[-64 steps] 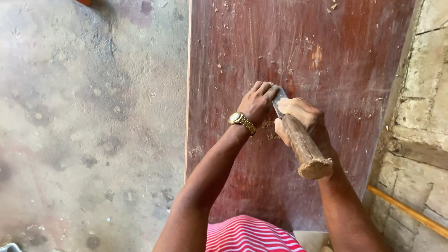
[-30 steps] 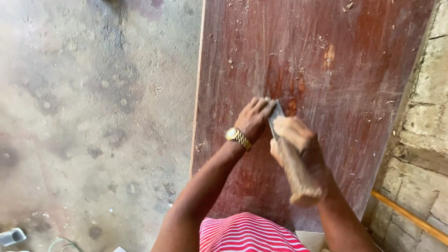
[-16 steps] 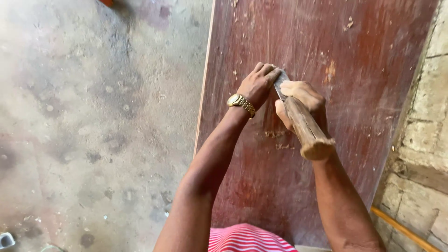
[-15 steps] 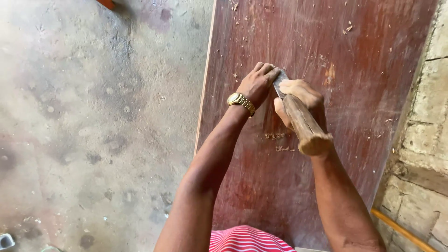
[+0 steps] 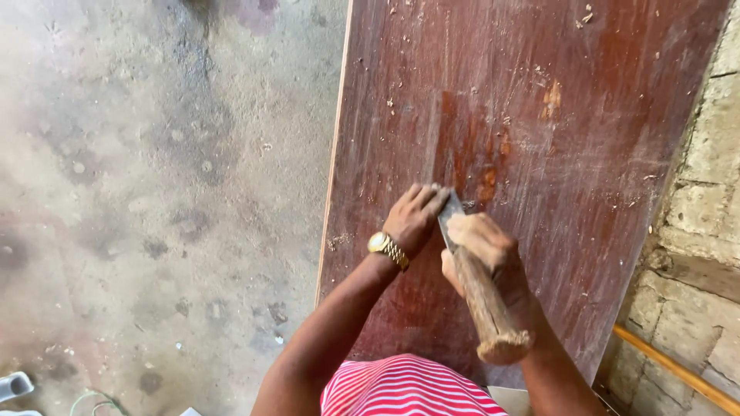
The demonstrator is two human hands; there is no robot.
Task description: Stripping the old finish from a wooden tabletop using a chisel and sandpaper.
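The right hand (image 5: pixel 482 243) was closed tight around the wooden handle (image 5: pixel 486 308) of a chisel, its grip fully clamped, with the rough butt end of the handle sticking out toward the person. The metal blade (image 5: pixel 449 216) ran forward from that fist at a tilt, its tip down on the board (image 5: pixel 539 154). The left hand (image 5: pixel 412 219) lay just beside the right one, touching the blade: its fingers were curled together and pressed on the flat of the blade near the tip, the palm over the board. A gold watch (image 5: pixel 387 248) sat on the left wrist.

The board was a dark red panel, lying under both hands and stretching away ahead of them. Just beyond the blade tip its surface showed scraped patches of paler, orange wood, with small chips scattered farther ahead. To the left of the left hand the board's edge met a dusty concrete floor (image 5: pixel 154 192). To the right of the right hand stood a block wall (image 5: pixel 694 231).
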